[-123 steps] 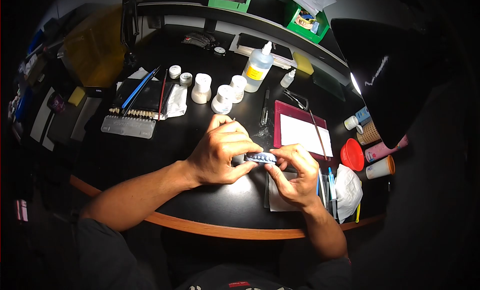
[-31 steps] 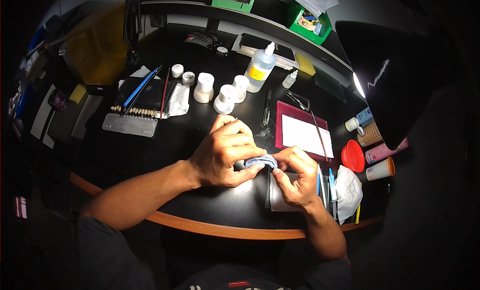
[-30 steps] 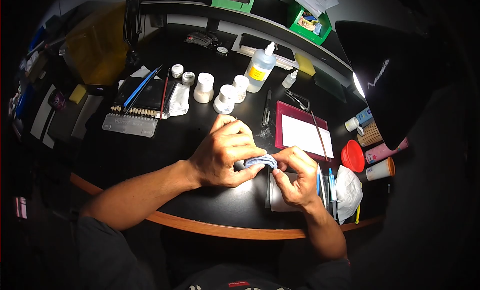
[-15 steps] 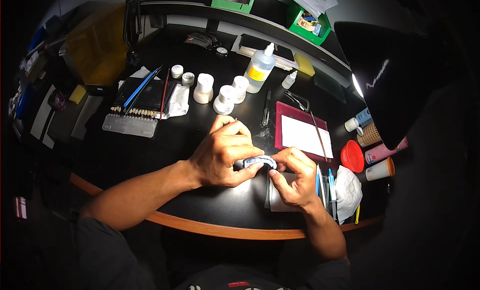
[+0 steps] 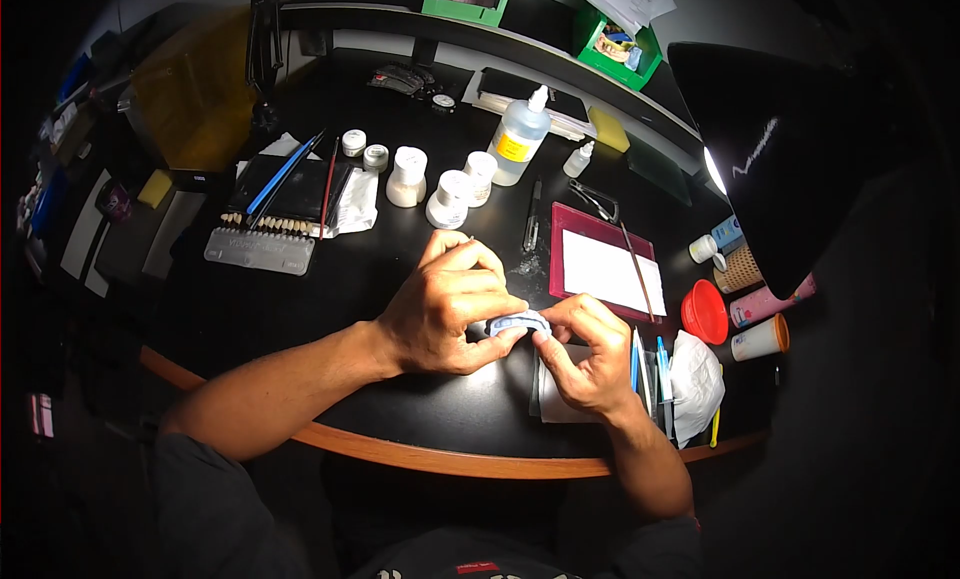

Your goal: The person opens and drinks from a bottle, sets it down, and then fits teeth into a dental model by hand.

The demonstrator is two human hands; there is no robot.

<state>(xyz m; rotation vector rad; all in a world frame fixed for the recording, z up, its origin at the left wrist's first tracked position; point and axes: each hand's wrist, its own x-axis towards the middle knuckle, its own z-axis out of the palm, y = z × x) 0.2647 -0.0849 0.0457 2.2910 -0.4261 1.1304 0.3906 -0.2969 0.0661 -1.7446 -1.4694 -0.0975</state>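
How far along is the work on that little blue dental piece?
Set out already: jars, liquid bottle, shade guide, red tray. In hand: left hand and right hand both grip the blue dental model over the table. Its finish is too small to judge.

**Bench clutter, basically everything that isn't being worked on**

Black desk [image 5: 300, 289] is packed. Tooth shade guide [image 5: 261, 249] sits left, with blue and red brushes [image 5: 290, 177] on a dark pad behind it. Four white jars [image 5: 430, 184] cluster mid-desk, a squeeze bottle [image 5: 517, 137] just behind them. Red tray [image 5: 602, 264] holding white paper on the right, red lid [image 5: 706, 310] and cups [image 5: 760, 336] near the lamp [image 5: 770, 139]. Green bins [image 5: 620, 41] up on the shelf.
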